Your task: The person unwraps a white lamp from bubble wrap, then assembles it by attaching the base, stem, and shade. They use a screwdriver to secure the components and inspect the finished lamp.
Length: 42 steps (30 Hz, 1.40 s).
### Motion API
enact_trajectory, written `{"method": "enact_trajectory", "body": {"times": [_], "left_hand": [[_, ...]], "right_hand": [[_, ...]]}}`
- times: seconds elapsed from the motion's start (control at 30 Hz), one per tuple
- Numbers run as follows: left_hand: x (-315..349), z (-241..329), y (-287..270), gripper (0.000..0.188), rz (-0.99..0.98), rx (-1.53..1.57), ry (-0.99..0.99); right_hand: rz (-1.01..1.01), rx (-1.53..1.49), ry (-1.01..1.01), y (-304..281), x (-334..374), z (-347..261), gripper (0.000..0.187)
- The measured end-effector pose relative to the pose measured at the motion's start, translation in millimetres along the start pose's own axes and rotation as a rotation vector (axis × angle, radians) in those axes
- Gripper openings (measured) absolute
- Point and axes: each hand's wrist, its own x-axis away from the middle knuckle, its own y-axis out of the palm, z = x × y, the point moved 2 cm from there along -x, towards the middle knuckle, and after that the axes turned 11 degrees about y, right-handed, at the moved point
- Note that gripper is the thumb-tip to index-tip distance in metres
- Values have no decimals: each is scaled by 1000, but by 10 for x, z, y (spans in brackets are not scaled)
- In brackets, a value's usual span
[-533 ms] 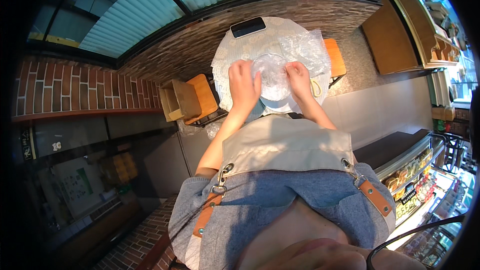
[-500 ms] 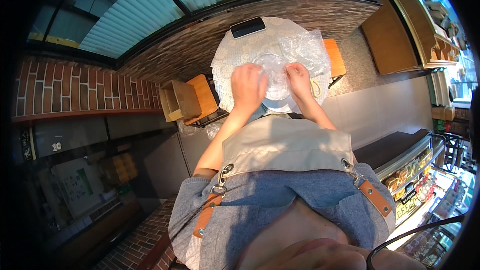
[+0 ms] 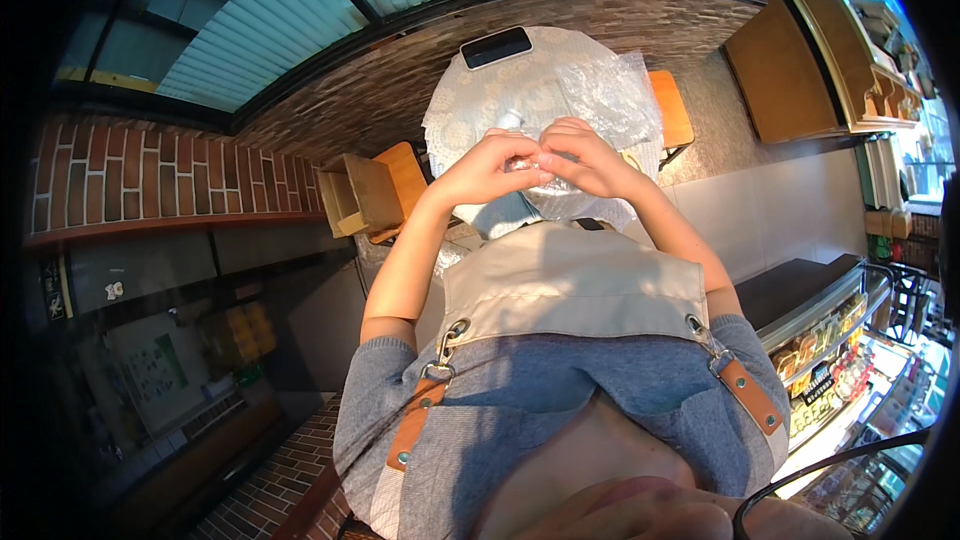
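Observation:
Over a round table (image 3: 465,100) with a pale lace-patterned cloth, my two hands meet at the fingertips. My left hand (image 3: 490,170) and my right hand (image 3: 592,162) curl around a bundle of clear bubble wrap (image 3: 522,166), its sides held from left and right. What lies inside the wrap is hidden by my fingers. More clear wrap (image 3: 555,205) hangs below my palms, close to my apron. A small whitish piece (image 3: 511,120) shows just beyond my left fingers. Past my right hand, a loose sheet of bubble wrap (image 3: 605,95) is spread over the table's right side.
A phone-like device (image 3: 497,48) with a black screen lies at the table's far edge. An open cardboard box (image 3: 360,195) rests on a wooden stool (image 3: 405,180) to the left; another stool (image 3: 670,110) stands right. Beyond the table runs a stone-clad wall (image 3: 400,70).
My hands have come together and the round, spread-out wrap between them is now gathered into a smaller bundle. Both elbows have swung outward.

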Motion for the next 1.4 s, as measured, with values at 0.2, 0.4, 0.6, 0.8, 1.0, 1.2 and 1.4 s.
{"method": "enact_trajectory", "body": {"times": [0.2, 0.4, 0.6, 0.8, 1.0, 1.2, 1.4], "left_hand": [[88, 278, -205, 21, 73, 430, -44], [36, 240, -214, 31, 205, 489, -172], [36, 149, -107, 31, 349, 542, -216], [-130, 281, -170, 27, 206, 516, -221], [-200, 323, -197, 22, 36, 314, -212], [-157, 188, -92, 10, 19, 317, -179], [-149, 247, -91, 8, -12, 377, -216]], "right_hand": [[-230, -651, 184, -88, 14, -365, 19], [83, -783, -1, 38, 104, -370, 16], [355, -317, -158, -47, 147, -453, 8], [335, -590, 90, -75, 21, -596, 13], [-84, -439, 193, -366, -14, -561, 16], [-335, -413, 311, -308, -23, -547, 18], [-464, -500, 343, -326, -6, -556, 21]]}}
